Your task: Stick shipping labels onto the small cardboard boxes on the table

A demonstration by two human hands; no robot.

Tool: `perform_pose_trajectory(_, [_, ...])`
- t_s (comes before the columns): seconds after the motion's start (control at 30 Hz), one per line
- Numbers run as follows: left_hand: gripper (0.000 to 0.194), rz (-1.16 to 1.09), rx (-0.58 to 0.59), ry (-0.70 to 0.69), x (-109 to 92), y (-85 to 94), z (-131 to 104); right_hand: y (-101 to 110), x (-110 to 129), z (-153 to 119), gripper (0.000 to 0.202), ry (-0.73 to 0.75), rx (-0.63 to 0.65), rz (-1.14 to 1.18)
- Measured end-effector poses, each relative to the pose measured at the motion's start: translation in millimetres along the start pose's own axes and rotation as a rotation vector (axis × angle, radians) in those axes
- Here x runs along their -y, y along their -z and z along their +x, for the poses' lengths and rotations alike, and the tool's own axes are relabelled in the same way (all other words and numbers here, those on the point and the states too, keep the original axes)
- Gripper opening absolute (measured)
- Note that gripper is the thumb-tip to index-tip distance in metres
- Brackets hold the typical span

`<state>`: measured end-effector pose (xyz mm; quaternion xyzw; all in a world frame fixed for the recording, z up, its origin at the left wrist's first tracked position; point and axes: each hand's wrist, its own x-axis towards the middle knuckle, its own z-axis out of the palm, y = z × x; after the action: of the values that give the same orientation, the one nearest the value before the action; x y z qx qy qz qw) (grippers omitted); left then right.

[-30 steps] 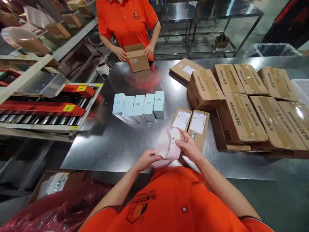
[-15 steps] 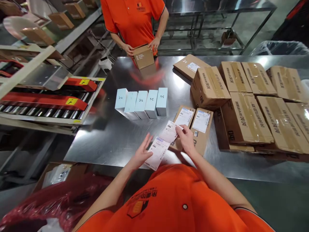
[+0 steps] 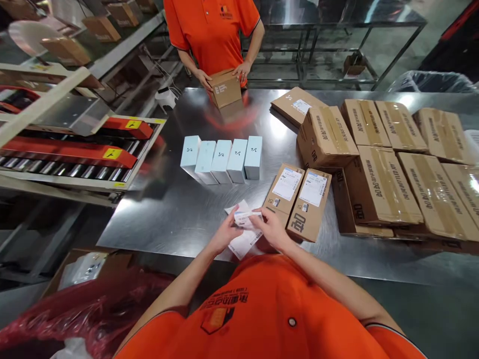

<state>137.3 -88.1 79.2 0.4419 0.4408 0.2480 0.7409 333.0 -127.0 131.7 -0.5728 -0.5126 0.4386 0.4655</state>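
Printed shipping labels (image 3: 245, 241) hang in a folded strip between my two hands, just above the table's near edge. My left hand (image 3: 226, 231) pinches the strip's left side between thumb and fingers. From the right, my right hand (image 3: 273, 228) grips the folded part with its fingertips. Beside it lie two brown cartons, a left one (image 3: 274, 200) and a right one (image 3: 302, 222), each bearing a white label. Beyond my hands, several pale blue boxes (image 3: 223, 155) stand in a row with handwritten marks on top.
Several taped cartons (image 3: 385, 184) are stacked at the right of the steel table (image 3: 157, 219). A flat carton (image 3: 295, 99) lies farther back. Across the table a person (image 3: 213, 30) in orange holds a small brown box (image 3: 226, 89). A roller conveyor (image 3: 67, 167) runs at left.
The strip of labels, spread out before, is now folded over. My right hand has moved left and down off the cartons, and my hands are closer together.
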Motion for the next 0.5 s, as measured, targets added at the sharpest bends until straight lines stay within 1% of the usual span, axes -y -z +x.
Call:
perform_pose_trajectory(0.07, [0.109, 0.116, -0.118, -0.03, 10, 15.8, -4, -13, -3, 0, 0.033, -0.001, 0.0, -0.003])
perform_pose_trajectory(0.13, [0.116, 0.297, -0.23, -0.109, 13, 24.6, -8, -24, -5, 2, 0.028, -0.057, 0.009, -0.037])
perform_pose_trajectory(0.17, [0.117, 0.371, -0.269, -0.165, 13, 25.3, -9, -27, -5, 2, 0.025, -0.087, 0.048, -0.061])
perform_pose_trajectory(0.2, [0.113, 0.411, -0.285, -0.218, 11, 23.5, -9, -29, -4, 2, 0.022, -0.102, 0.116, -0.085])
perform_pose_trajectory(0.23, [0.104, 0.413, -0.281, -0.249, 8, 19.7, -7, -26, -3, 3, 0.02, -0.094, 0.196, -0.104])
perform_pose_trajectory(0.27, [0.091, 0.385, -0.262, -0.25, 5, 14.4, -5, -21, -1, 4, 0.02, -0.068, 0.259, -0.124])
perform_pose_trajectory(0.3, [0.076, 0.34, -0.246, -0.227, 2, 8.5, -1, -11, 1, 5, 0.021, -0.034, 0.279, -0.155])
perform_pose_trajectory(0.33, [0.063, 0.295, -0.234, -0.19, -1, 2.7, 3, 1, 4, 8, 0.024, -0.001, 0.243, -0.21])
perform_pose_trajectory(0.37, [0.054, 0.255, -0.23, -0.157, -3, -2.5, 8, 16, 7, 11, 0.028, 0.023, 0.161, -0.303])
perform_pose_trajectory(0.4, [0.048, 0.217, -0.233, -0.138, -5, -6.7, 12, 32, 10, 14, 0.032, 0.029, 0.07, -0.434])
perform_pose_trajectory(0.43, [0.046, 0.179, -0.234, -0.134, -6, -9.6, 17, 48, 13, 17, 0.035, 0.009, 0.016, -0.59])
perform_pose_trajectory(0.47, [0.046, 0.145, -0.231, -0.138, -7, -11.4, 20, 61, 15, 20, 0.037, -0.027, 0.02, -0.753])
perform_pose_trajectory(0.5, [0.046, 0.121, -0.228, -0.145, -7, -12.2, 23, 72, 17, 21, 0.038, -0.063, 0.066, -0.898])
